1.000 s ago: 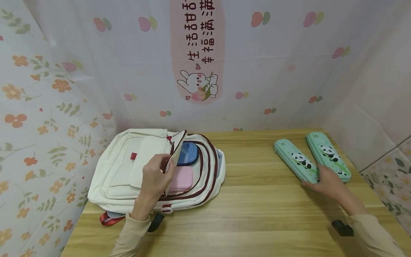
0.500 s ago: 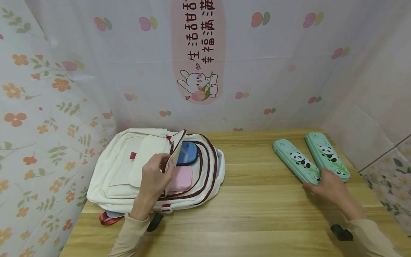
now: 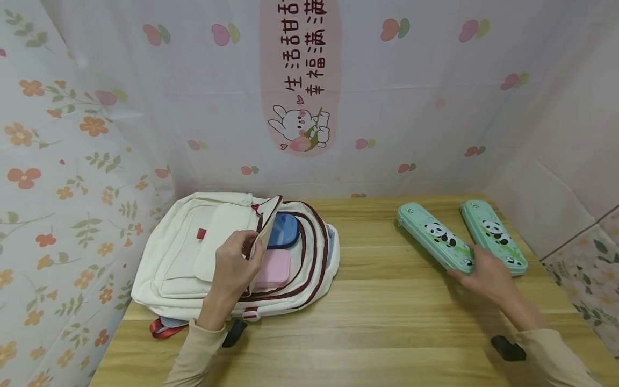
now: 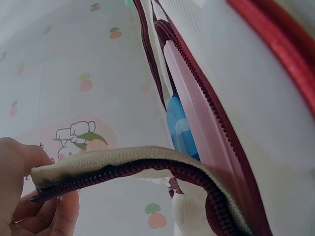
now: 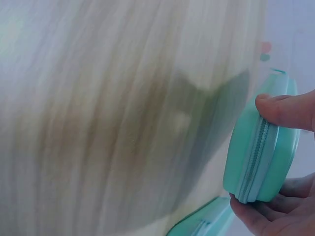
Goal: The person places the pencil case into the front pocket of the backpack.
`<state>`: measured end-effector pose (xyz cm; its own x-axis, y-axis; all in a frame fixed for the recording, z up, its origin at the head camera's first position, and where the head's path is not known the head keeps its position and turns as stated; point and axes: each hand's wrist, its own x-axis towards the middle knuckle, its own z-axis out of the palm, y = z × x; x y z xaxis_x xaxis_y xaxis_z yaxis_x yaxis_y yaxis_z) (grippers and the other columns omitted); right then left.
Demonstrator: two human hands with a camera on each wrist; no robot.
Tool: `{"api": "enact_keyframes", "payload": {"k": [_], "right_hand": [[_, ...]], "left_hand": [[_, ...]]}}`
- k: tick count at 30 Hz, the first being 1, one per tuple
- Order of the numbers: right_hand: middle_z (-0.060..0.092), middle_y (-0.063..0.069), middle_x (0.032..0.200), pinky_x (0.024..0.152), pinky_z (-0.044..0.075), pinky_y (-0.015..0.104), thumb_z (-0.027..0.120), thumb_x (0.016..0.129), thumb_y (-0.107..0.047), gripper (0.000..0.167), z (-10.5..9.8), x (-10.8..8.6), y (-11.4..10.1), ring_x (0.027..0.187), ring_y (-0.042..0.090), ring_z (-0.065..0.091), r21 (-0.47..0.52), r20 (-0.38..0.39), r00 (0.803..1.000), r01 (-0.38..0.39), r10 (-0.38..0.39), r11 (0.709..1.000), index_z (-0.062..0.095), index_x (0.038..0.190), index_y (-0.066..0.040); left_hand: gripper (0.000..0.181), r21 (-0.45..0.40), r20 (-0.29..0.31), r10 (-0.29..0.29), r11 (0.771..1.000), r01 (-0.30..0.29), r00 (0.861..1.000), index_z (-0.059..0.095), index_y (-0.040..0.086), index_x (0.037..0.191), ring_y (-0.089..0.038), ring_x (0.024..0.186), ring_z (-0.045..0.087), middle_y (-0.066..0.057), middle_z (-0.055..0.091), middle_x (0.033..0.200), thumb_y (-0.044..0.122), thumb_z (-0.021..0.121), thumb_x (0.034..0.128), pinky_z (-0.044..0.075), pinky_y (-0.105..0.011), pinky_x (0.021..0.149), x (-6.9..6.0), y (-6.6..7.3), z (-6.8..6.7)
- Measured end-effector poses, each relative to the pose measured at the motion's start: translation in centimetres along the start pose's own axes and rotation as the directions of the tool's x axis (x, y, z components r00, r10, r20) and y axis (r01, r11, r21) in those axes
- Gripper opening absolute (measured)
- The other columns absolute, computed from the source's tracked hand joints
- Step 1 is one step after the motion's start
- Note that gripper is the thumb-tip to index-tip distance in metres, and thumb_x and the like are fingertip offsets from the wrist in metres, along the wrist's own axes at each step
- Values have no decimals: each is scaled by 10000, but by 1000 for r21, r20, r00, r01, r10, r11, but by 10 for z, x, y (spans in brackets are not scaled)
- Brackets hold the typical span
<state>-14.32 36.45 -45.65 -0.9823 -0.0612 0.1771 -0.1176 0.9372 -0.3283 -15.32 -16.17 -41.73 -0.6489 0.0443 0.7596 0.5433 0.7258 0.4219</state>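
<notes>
Pinches the flap (image 4: pixel 113 156) of the white backpack (image 3: pixel 174 258) with the left hand (image 3: pixel 235 262), squeezed tight on its thin edge. Grips the near end of a green panda case (image 3: pixel 432 236) with the right hand (image 3: pixel 488 274), only as wide as the case, with thumb and fingers on opposite sides. Seems lifted off the wooden table (image 3: pixel 367 322), left of another green case (image 3: pixel 493 231) (also with pandas!). Shows a blue case (image 3: pixel 283 231) and a pink case (image 3: pixel 274 267) inside the backpack.

the pale wood-grain surface (image 3: pixel 367 333) carries a cream backpack (image 3: pixel 186 252), lying flat; a red strap loop (image 3: pixel 165 329) pokes out at the backpack's near edge; well right of the backpack lies a mint-green panda case (image 3: pixel 492 231)
</notes>
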Motion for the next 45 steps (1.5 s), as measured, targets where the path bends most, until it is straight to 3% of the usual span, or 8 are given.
{"api": "enact_keyframes", "payload": {"k": [12,19,30,40,45], "right_hand": [[534,437,1279,878,457,695,855,767,-297,856,0,11,-44,1123,605,537,37,-4,998,61,-61,997,457,1342,197],[563,424,1258,899,471,666,869,739,-247,827,0,12,-72,1118,574,569,59,-37,990,139,-137,988,481,1322,193],[591,358,1272,878,505,619,877,742,-220,804,1,11,-116,1104,489,612,91,13,984,177,-179,980,491,1348,140],[624,278,1255,863,533,557,889,719,-179,787,5,6,-147,1065,385,637,143,37,968,242,-250,960,509,1361,74],[643,231,1242,873,540,510,886,723,-168,769,13,4,-163,1057,324,640,189,71,948,294,-311,937,520,1357,67]], "left_hand": [[88,-5,1,4,1000,-4,1000,681,-40,895,-154,604,555,-106,616,712,-30,706,812,437,-195,547,0,0,0],[91,-7,1,-2,1000,2,1000,680,-39,895,-157,601,561,-104,616,713,-30,709,809,443,-199,547,0,-1,0],[92,-6,-3,-4,1000,4,1000,681,-33,896,-154,605,550,-97,608,708,-31,704,808,431,-197,550,-1,-1,0],[91,-13,-12,-1,1000,1,1000,686,-33,896,-152,606,553,-97,613,713,-26,714,810,434,-196,547,-1,0,2],[91,-10,-13,2,1000,-2,1000,687,-30,893,-154,601,555,-98,616,713,-20,714,807,440,-211,547,-1,0,3]]}}
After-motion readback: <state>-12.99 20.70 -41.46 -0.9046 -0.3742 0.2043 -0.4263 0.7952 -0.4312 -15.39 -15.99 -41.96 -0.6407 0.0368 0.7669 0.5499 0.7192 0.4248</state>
